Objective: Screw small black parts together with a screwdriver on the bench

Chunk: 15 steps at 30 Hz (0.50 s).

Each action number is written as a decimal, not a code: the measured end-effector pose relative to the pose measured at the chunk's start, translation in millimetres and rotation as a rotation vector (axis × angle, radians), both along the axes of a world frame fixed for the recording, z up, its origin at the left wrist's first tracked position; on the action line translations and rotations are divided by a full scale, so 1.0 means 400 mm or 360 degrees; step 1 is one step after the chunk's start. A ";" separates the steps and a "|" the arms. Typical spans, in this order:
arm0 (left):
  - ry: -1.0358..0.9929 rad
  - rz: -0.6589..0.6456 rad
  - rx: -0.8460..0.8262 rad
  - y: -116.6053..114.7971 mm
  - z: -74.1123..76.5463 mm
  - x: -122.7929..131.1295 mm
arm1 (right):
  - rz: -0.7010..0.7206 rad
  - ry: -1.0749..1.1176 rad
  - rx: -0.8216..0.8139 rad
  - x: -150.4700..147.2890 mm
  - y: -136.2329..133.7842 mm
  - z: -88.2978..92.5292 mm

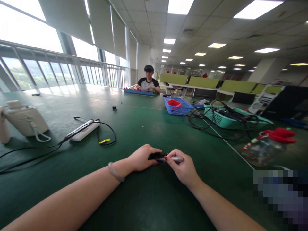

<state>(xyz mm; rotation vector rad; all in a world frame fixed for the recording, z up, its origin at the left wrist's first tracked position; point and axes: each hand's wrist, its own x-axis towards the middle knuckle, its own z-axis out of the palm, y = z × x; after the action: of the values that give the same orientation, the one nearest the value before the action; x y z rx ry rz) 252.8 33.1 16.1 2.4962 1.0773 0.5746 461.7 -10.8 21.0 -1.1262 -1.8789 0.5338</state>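
On the green table in front of me, my left hand is closed around a small black object, holding it down by its sides. Fingers hide much of that object, so its kind is unclear. My right hand pinches a silver pen-shaped tool with a brownish rounded end. The tool lies nearly level, and its other end meets or overlaps the black object; I cannot tell which. Both hands are close together, with the fingertips almost touching.
A white power bank with a black cable lies to the left, near a beige bottle. To the right are a blue basket, a teal basket of cables and a red-lidded jar. Across the table sits a person behind a blue tray.
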 end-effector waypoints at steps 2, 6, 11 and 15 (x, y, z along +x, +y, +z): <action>0.0000 0.0007 -0.0001 0.000 0.001 0.000 | -0.0029 0.0011 0.0150 0.002 -0.010 0.001; -0.0018 0.0023 -0.0008 0.002 -0.002 0.001 | -0.0129 0.0029 0.0351 0.011 -0.018 0.000; -0.0007 0.0005 -0.0015 0.004 -0.004 0.001 | -0.0196 -0.0025 0.0349 0.012 -0.006 -0.005; -0.0018 -0.0005 -0.0021 0.003 -0.001 0.000 | -0.0138 -0.0100 0.0246 0.009 0.002 -0.008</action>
<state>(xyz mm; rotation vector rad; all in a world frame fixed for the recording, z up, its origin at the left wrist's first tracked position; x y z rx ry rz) 252.8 34.1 15.6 2.4797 1.0695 0.5782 465.2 -10.1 17.7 -1.1272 -1.8807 0.3025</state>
